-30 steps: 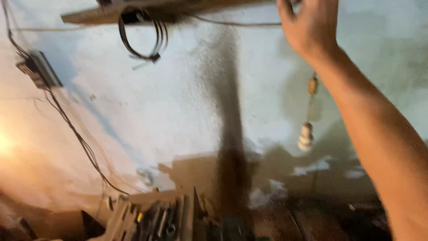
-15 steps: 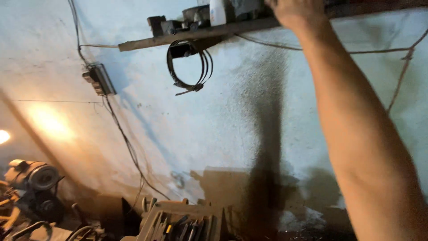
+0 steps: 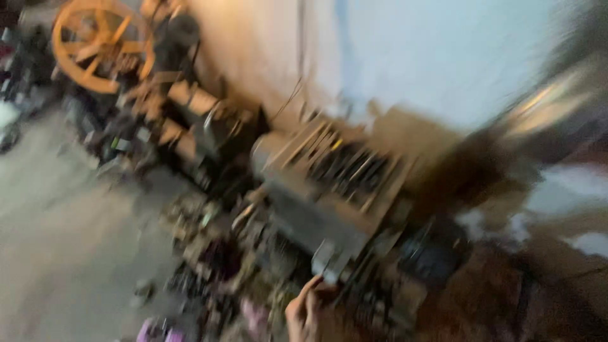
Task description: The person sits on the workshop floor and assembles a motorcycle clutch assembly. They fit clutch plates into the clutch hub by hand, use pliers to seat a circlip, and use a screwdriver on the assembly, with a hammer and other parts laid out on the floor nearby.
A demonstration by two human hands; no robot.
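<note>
The view is badly motion-blurred. At the bottom centre a hand rises into view, which I take for my left hand (image 3: 304,313). Its fingertips reach up to the near corner of a grey metal tool tray (image 3: 297,221). The tray is filled with dark hand tools (image 3: 348,168). Blur hides whether the fingers grip anything. A brownish streak at the upper right (image 3: 544,104) may be my right arm, but no right hand can be made out.
An orange spoked wheel (image 3: 101,44) on a dark machine stands at the top left. Metal parts and clutter (image 3: 209,253) lie on the concrete floor (image 3: 63,253) around the tray. A pale wall (image 3: 430,50) rises behind. Something purple (image 3: 155,330) sits at the bottom edge.
The view has swung down from the high wall shelf to the floor and tool tray. My right arm, raised to the shelf before, has left clear view. A hand now shows at the bottom.
</note>
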